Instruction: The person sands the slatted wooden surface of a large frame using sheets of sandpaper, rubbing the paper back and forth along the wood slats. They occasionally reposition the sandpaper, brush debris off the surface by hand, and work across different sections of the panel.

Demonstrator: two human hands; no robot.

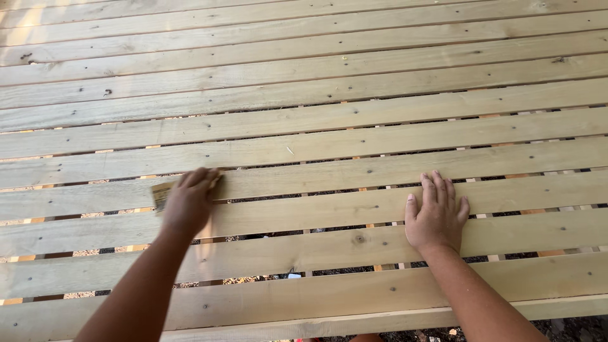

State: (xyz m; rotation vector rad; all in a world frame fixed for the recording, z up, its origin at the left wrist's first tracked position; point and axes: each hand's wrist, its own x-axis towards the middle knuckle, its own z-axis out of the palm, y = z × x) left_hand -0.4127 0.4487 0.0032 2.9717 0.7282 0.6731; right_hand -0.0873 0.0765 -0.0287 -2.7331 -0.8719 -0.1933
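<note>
I see a small tan wooden block, blurred, lying on the pale slatted deck boards. My left hand is curled closed over the block. Well to its right, my right hand lies open, fingers spread flat on a board.

We are outdoors at a deck build: pale new deck boards with gaps showing dirt ground beneath.
</note>
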